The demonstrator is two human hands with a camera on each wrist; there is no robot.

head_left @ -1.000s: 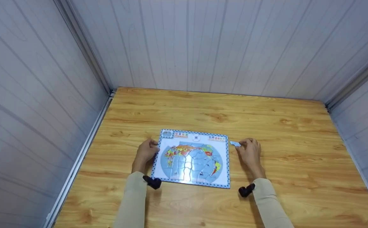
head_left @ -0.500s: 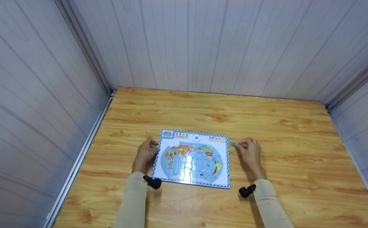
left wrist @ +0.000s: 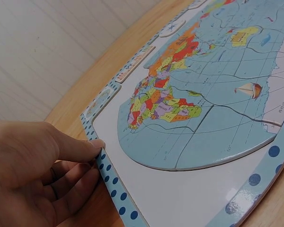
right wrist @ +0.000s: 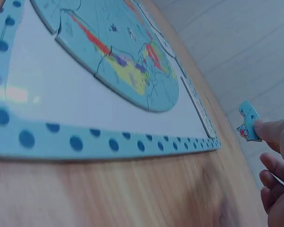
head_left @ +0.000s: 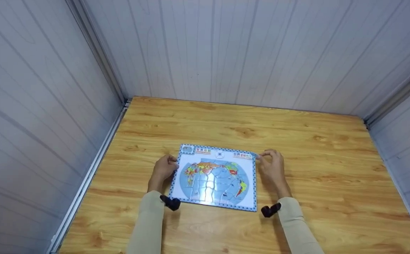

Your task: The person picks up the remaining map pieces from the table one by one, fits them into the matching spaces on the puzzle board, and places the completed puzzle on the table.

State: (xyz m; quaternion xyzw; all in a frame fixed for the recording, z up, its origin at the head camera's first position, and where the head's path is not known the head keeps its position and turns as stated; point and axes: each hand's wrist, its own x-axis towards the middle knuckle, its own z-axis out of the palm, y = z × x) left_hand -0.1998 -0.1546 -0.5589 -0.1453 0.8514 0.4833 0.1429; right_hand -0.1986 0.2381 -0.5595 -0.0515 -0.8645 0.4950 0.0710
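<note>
A world map jigsaw board (head_left: 248,202) with a blue dotted border lies flat on the wooden table, its oval map (left wrist: 146,146) made of interlocking pieces. At the board's left edge, my left hand (head_left: 163,169) grips the border, thumb on top and the other fingers curled by the side. My right hand (head_left: 273,170) pinches a small puzzle piece (right wrist: 248,118) by the board's top right corner. That piece is light blue with a colourful patch and curved cutouts. In the right wrist view it is held up off the table, beyond the board's corner.
Wood-grain table (head_left: 335,169) surrounds the board on all sides. Pale panel walls (head_left: 205,53) rise behind it and at left and right. Black wrist cameras (head_left: 271,210) sit at the cuffs of the beige sleeves (head_left: 296,220).
My right hand has moved left with the puzzle piece, from beside the board to its top right corner. My left hand keeps its place at the left edge.
</note>
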